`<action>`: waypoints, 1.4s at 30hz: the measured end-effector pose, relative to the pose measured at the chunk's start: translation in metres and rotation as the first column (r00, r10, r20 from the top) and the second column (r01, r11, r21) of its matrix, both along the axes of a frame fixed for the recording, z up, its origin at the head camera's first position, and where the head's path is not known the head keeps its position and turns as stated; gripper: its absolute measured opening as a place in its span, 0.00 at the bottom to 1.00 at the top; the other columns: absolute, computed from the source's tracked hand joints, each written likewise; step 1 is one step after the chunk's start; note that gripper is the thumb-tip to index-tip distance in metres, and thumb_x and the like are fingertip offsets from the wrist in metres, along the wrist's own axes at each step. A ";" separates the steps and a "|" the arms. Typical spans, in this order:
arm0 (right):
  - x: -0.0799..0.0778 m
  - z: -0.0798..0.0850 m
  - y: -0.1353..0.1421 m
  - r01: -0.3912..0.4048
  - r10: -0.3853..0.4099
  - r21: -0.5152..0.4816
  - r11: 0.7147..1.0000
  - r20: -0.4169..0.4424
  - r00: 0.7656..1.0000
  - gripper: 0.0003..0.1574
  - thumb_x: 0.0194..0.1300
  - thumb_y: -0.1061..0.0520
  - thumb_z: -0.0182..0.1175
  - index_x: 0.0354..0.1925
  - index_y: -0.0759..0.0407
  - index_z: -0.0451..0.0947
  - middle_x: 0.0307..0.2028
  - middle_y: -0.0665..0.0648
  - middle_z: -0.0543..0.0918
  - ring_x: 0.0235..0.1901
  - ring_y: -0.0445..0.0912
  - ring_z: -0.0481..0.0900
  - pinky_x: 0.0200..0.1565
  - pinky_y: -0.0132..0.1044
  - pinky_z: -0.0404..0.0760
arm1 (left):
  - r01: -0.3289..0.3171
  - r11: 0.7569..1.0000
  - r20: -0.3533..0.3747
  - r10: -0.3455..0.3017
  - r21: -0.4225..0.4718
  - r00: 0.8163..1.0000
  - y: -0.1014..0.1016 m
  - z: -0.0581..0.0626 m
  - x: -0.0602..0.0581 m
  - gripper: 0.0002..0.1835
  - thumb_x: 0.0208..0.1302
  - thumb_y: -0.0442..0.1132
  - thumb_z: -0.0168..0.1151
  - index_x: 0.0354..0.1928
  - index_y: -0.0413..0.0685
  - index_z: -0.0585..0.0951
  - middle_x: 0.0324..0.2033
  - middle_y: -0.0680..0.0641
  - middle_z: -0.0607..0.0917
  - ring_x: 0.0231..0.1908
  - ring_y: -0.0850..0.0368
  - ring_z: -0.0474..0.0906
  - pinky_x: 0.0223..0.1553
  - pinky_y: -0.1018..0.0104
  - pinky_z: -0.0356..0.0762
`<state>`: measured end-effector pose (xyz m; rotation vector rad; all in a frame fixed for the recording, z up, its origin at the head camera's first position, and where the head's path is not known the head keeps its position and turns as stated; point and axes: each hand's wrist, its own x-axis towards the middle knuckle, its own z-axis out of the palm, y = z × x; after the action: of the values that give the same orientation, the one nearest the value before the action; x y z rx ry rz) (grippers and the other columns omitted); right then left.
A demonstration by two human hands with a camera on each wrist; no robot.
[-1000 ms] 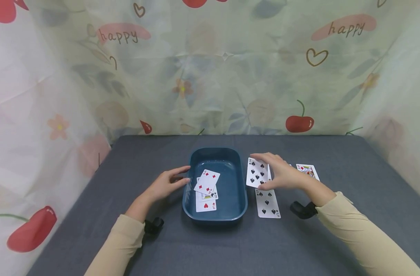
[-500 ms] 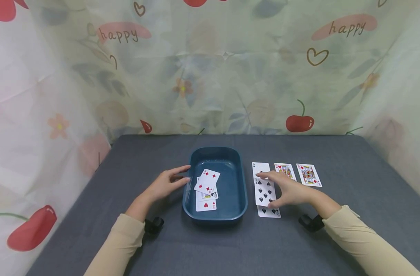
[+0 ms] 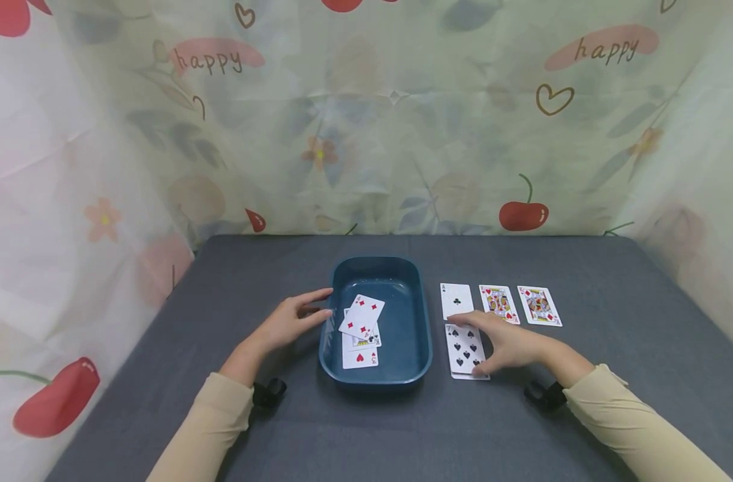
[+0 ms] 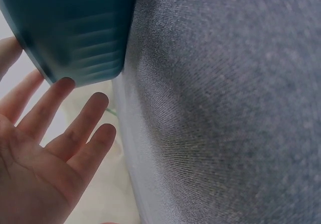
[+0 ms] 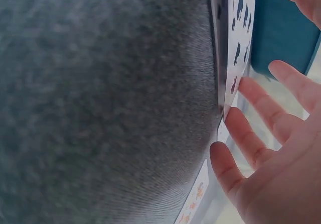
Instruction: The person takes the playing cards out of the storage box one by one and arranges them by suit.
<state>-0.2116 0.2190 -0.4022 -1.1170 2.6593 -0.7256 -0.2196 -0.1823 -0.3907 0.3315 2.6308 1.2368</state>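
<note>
Since a second ago, drew the seven of spades (image 3: 464, 349) nearer the body with the right hand (image 3: 513, 345). On a dark tabletop (image 3: 366, 435), a blue tray (image 3: 404, 341) with overlapping cards (image 3: 361, 318) inside. At its left rim, the left hand (image 3: 284, 326), with fingers spread. Pinching the seven by its edges between right thumb and fingers, over another card (image 3: 470, 377); just beyond, the ace of clubs (image 3: 456, 298).

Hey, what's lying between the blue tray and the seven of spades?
Only bare grey cloth: the head view shows the blue tray and the seven of spades apart.
</note>
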 end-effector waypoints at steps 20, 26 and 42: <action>-0.011 0.028 -0.012 0.071 -0.060 -0.157 0.985 0.072 0.996 0.44 0.52 0.51 0.69 0.64 0.61 0.63 0.58 0.64 0.74 0.55 0.59 0.73 0.56 0.58 0.70 | 0.012 1.000 0.003 -0.012 0.010 1.000 0.001 0.002 0.001 0.30 0.64 0.51 0.57 0.67 0.56 0.65 0.67 0.42 0.67 0.62 0.41 0.70 0.58 0.44 0.71; -0.020 0.052 -0.034 0.083 -0.082 -0.217 0.973 0.016 0.997 0.34 0.57 0.53 0.66 0.60 0.58 0.68 0.55 0.59 0.77 0.52 0.52 0.77 0.56 0.54 0.74 | 0.013 1.000 0.009 -0.013 0.014 1.000 0.000 0.002 0.000 0.30 0.64 0.52 0.57 0.67 0.57 0.65 0.67 0.43 0.67 0.62 0.41 0.70 0.58 0.44 0.71; -0.035 0.083 -0.118 0.098 -0.069 -0.320 0.942 0.103 0.992 0.27 0.59 0.55 0.64 0.56 0.59 0.72 0.53 0.59 0.79 0.50 0.51 0.78 0.57 0.47 0.76 | 0.009 1.000 0.016 -0.009 0.018 1.000 -0.001 0.002 0.000 0.30 0.64 0.51 0.57 0.67 0.58 0.65 0.67 0.43 0.67 0.62 0.40 0.70 0.58 0.43 0.71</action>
<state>-0.2470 0.1006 -0.3192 -1.0150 2.5854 -1.2365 -0.2193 -0.1831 -0.3890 0.3349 2.6032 1.2555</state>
